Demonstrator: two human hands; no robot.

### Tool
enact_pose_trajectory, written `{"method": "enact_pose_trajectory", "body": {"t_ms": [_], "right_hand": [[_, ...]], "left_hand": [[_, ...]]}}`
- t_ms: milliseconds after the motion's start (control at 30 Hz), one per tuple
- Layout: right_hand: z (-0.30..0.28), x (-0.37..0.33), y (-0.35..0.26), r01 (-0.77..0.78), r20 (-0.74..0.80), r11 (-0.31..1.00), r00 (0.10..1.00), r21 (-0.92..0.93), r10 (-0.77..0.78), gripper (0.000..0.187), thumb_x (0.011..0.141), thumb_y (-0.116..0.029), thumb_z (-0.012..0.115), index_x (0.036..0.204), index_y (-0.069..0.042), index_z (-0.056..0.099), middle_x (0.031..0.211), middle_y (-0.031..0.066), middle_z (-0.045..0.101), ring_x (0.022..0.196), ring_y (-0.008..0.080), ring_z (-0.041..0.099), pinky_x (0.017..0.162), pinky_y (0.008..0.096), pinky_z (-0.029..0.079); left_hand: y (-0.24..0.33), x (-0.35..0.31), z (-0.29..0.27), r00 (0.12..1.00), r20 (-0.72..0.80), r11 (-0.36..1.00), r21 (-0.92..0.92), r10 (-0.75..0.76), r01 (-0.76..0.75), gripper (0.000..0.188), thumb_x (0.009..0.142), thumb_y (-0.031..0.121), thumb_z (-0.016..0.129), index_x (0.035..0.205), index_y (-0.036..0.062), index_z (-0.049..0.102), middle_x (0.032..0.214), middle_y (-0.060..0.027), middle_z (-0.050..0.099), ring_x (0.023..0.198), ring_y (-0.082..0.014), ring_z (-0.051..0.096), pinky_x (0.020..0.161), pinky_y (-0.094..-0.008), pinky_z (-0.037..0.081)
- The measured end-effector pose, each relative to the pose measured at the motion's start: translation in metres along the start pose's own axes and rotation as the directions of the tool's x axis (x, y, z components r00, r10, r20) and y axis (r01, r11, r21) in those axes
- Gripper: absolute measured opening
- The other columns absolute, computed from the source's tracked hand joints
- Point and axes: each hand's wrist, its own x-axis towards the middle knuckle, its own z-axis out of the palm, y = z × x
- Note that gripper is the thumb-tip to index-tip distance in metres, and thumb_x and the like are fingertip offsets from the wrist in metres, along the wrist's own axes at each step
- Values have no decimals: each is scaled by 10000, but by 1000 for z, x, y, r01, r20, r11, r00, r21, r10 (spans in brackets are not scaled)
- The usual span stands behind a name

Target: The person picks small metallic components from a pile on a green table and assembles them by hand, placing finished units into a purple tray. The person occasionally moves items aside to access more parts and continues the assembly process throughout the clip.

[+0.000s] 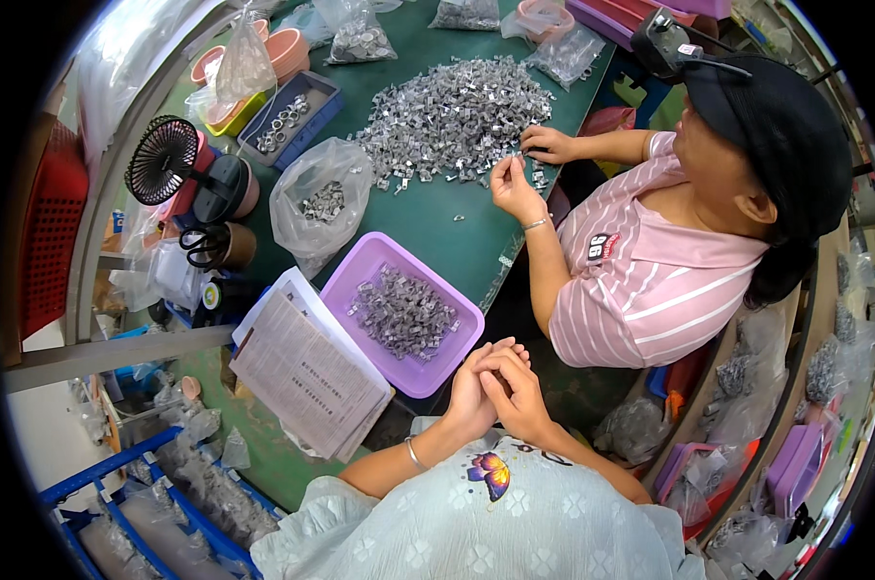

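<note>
I have the bare left hand point(468, 394), with a thin silvery bracelet at its wrist, and the bare right hand point(516, 382) folded together just off the near right corner of the green-topped work counter point(437, 220). The right fingers lie across the left hand, and both are closed on each other (whether something tiny sits between the palms, I cannot tell).

Just beyond them, at that same corner, I see the lilac rectangular plastic tub point(443, 371), its floor heaped with small silvery metal clips point(403, 311). The tub's near side is right beside the fingers. Left of it, a stack of printed paper sheets point(312, 372) reaches out past the counter's near edge.

Farther in, a clear plastic bag point(297, 217) stands open with more metal parts inside, and a blue-grey oblong bin point(314, 133) lies toward the left edge. A broad mound of silvery metal pieces point(447, 111) covers the far half. At the right edge, a co-worker in a pink striped shirt point(640, 251) has both hands at the mound's side.
</note>
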Motion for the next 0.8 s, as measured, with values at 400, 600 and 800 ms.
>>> {"method": "enact_pose_trajectory", "body": {"t_ms": [400, 600, 800], "right_hand": [[-4, 4, -23, 228, -38, 971, 972, -71, -231, 126, 776, 7, 481, 877, 22, 554, 841, 147, 531, 816, 281, 507, 791, 362, 363], [-7, 3, -39, 288, -79, 956, 953, -58, -292, 150, 752, 20, 464, 868, 24, 559, 825, 165, 532, 810, 311, 502, 808, 393, 343], [-8, -5, -42, 267, -87, 964, 960, -14, -267, 154, 729, 47, 494, 862, 20, 567, 848, 179, 541, 836, 330, 508, 840, 411, 334]], "left_hand": [[-5, -3, 9, 998, 20, 994, -87, 64, -62, 218, 908, 195, 414, 935, 18, 540, 928, -109, 569, 921, -225, 551, 906, -354, 442], [-8, -6, 9, 998, 21, 991, -122, 55, -52, 210, 915, 178, 388, 905, 21, 527, 919, -115, 563, 914, -227, 551, 903, -355, 443], [-11, -8, 8, 996, 58, 988, -143, 62, -53, 200, 911, 181, 396, 887, 27, 521, 892, -105, 553, 888, -217, 548, 893, -337, 447]]}}
